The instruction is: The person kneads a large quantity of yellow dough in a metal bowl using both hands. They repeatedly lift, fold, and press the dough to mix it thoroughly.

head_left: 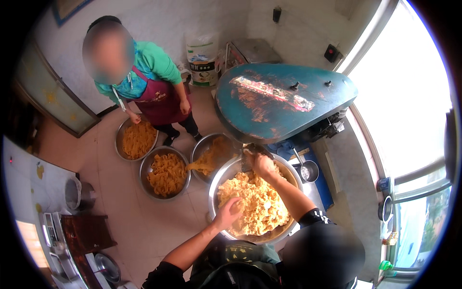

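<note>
Crumbly yellow dough (260, 204) filled large steel bowl (213, 192), set close to teal machine (284, 98), apparently for short reach. Left hand (229, 214) half-open at dough's left edge. Right hand (262, 164) beside machine's lower edge; grip hidden, could not tell.

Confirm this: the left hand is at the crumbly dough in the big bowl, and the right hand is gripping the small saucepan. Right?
Not quite: the head view shows the right hand up by the teal machine cover, apart from the small saucepan. The left hand is indeed at the crumbly dough in the big bowl.
</note>
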Demonstrator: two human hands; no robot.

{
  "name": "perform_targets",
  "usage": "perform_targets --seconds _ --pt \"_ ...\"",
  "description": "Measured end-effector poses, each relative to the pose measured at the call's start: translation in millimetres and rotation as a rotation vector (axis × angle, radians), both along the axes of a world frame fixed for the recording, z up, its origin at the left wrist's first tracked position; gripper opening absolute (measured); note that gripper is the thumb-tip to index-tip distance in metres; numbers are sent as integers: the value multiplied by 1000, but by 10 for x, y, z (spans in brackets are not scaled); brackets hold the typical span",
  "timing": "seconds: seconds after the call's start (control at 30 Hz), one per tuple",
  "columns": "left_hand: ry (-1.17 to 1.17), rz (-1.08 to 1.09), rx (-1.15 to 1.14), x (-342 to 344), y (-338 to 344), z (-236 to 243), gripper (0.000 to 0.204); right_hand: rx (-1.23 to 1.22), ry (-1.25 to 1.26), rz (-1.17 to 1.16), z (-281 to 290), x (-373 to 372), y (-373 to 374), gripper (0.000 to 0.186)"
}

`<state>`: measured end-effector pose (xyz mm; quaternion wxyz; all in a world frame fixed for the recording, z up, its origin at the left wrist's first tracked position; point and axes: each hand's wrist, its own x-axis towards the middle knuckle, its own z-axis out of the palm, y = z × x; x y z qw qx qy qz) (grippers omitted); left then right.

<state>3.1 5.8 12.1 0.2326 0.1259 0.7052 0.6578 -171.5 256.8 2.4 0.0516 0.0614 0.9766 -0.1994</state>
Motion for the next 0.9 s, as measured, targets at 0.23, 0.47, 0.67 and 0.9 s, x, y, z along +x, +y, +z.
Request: perform_targets --seconds 0.23,0.47,0.67,0.9 --pt "207 -75 -155 -527 337 381 58 44 -79 -23 341 -75 76 43" --pt "710 -147 -363 -1724 995 193 62 -68 48 -107 431 537 539 42" --pt "723 -165 -352 -1594 889 -95 38 -267 208 -94 582 1057 836 34" --pt "317 -298 -507 -1112 821 -652 42 -396 140 -335 433 1906 1225 30"
